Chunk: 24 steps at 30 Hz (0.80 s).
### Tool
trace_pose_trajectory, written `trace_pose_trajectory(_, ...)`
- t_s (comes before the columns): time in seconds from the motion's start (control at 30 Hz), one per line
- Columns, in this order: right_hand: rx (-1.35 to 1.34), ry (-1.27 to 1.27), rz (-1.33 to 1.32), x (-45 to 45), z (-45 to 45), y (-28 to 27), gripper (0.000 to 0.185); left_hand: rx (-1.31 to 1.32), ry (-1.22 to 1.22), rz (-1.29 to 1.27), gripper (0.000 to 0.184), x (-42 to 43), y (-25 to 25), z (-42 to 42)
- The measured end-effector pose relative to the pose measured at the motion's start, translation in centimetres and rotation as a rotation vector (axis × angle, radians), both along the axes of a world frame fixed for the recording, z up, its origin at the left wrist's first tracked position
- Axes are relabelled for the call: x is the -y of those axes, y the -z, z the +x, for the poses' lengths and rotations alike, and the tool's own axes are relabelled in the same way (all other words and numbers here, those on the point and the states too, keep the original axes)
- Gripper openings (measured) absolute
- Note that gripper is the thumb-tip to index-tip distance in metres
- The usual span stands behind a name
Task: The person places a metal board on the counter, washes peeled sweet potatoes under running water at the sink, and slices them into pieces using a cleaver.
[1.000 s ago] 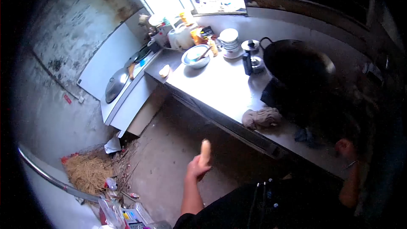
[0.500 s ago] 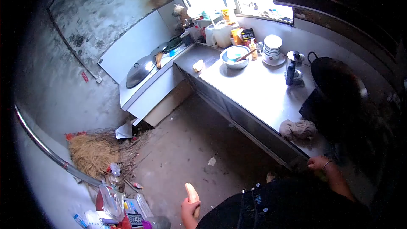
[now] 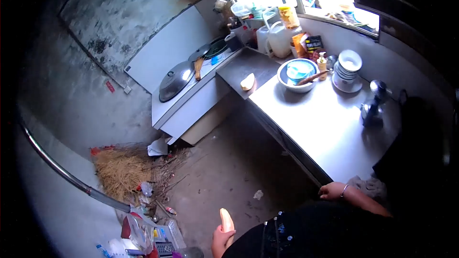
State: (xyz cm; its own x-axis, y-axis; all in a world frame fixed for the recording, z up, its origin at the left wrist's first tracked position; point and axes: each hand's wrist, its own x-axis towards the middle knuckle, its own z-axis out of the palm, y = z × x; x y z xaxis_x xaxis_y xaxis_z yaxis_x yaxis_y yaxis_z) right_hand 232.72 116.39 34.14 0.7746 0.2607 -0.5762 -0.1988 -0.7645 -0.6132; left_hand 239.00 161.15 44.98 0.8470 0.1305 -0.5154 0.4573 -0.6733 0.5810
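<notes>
My left hand [image 3: 223,241] is closed round a long, pale orange, slightly curved vegetable [image 3: 226,220], perhaps a peeled root or gourd, which points upward over the floor. My right hand [image 3: 332,191], with a bracelet at the wrist, is at the front edge of the metal counter [image 3: 318,134]. Its fingers are curled; whether they grip anything there is hidden. Behind the right forearm lies a crumpled grey cloth [image 3: 368,185], partly covered. At the counter's far left corner sits a pale cut piece [image 3: 247,82] of food.
On the counter stand a basin [image 3: 286,85] with a wooden-handled tool, a pump bottle [image 3: 322,67], stacked bowls [image 3: 350,62] and a dark flask [image 3: 373,110]. A big lid [image 3: 176,82] lies on the stove ledge. Straw [image 3: 122,172] and clutter cover the floor at left.
The view has turned, shifting the counter right and down. My right hand has moved forward along the counter edge, past the grey cloth. My left hand still holds the vegetable.
</notes>
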Motion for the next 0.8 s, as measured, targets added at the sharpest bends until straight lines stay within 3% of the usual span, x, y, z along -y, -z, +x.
trace_pose_trajectory(0.1,-0.022,-0.015,-0.065,0.4,5.2,-1.7,0.036,-0.003,0.006,-0.079,0.053,-1.5,3.6,3.5)
trace_pose_trajectory(0.2,0.010,-0.069,-0.145,1.0,9.8,-3.1,0.033,-0.011,-0.009,-0.087,0.050,-1.1,4.0,4.7)
trace_pose_trajectory(0.27,0.015,0.021,-0.129,0.7,12.3,-4.9,0.033,-0.035,-0.047,-0.097,0.050,-2.1,4.7,5.4)
trace_pose_trajectory(0.5,-0.012,-0.074,-0.185,0.2,20.6,-0.7,0.039,-0.107,-0.180,-0.013,0.048,-5.3,6.1,11.9)
trace_pose_trajectory(0.53,-0.013,-0.067,-0.193,-0.1,22.0,-0.7,0.039,-0.108,-0.172,-0.021,0.048,-3.7,4.1,13.4)
trace_pose_trajectory(0.6,-0.035,-0.053,-0.212,-1.1,24.6,-1.1,0.039,-0.176,-0.241,0.216,0.047,0.7,-1.8,17.2)
trace_pose_trajectory(0.7,-0.054,0.014,-0.236,-2.6,28.9,-2.2,0.039,-0.129,-0.110,0.017,0.044,-8.3,7.6,23.4)
trace_pose_trajectory(0.8,-0.026,-0.024,-0.329,-5.1,33.8,-5.4,0.038,-0.110,-0.083,-0.028,0.041,-6.6,3.9,29.9)
